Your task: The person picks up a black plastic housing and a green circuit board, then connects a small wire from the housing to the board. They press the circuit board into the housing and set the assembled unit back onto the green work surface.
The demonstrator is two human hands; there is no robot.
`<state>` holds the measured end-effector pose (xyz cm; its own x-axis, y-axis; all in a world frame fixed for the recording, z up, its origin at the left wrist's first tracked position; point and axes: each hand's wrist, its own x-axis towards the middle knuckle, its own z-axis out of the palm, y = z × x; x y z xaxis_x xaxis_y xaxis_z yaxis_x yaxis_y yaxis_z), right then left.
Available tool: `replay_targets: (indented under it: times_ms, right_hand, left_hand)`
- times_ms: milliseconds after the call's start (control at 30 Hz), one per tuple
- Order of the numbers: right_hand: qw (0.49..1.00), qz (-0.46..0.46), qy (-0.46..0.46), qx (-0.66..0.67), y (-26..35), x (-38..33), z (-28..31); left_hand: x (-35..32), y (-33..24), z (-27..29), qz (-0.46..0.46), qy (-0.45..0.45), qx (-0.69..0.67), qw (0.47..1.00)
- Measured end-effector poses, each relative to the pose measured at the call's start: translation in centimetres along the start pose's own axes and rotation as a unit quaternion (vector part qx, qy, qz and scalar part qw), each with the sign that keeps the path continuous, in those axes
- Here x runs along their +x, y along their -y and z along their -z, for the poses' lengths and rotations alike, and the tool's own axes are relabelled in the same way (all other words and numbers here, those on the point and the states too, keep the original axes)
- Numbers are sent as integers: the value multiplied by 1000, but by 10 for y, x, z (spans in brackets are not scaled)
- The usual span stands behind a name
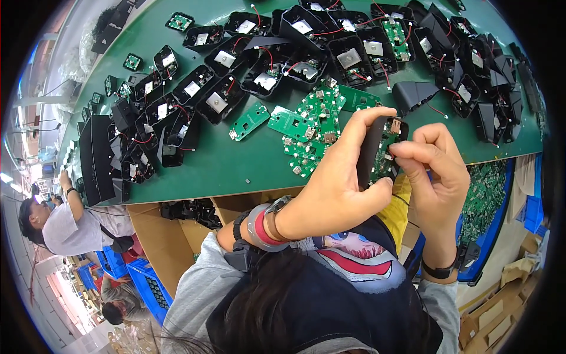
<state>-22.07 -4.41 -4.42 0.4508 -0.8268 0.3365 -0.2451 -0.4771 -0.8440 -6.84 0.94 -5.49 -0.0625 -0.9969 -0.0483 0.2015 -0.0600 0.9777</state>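
Across the upper half of the frame curved a green table, spread with open cases and, near the centre, a pile of loose boards. Another person stood at the far left.

Your left hand came up from lower centre, wrist angled to the upper right, thumb folded over the near end and index finger stretched along the top. It held a black case right of centre, above the table's near edge. Your right hand rose from the lower right with its wrist bent inward and its thumb and index tips nearly together at the right edge of the board inside the case; whether they pinched anything, I could not tell.

The case's long axis ran nearly up and down the frame, its top leaning slightly right. Its open side faced right, toward your right fingertips, and the board's metal port sat at the upper end.
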Motion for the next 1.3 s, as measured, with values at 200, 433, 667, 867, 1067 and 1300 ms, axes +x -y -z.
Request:
replay_targets:
  times_ms: [200,433,667,867,1067,1300]
  right_hand:
    - [996,51,52,-46,-4,13,7]
    - [997,-55,36,45,9,16,5]
    - [988,97,4,-120,10,-2,1]
    - [972,152,-20,-176,5,-15,-5]
    - [984,114,7,-138,6,-13,-1]
    - [987,118,20,-108,5,-5,5]
  left_hand:
    - [0,-1,3,-25,14,46,999]
    - [2,3,-1,-18,3,-30,999]
    - [0,0,2,4,18,-63,998]
    - [-2,0,2,-2,17,-33,999]
    - [-5,2,4,-3,30,-33,999]
    - [-4,2,3,-11,15,-18,1000]
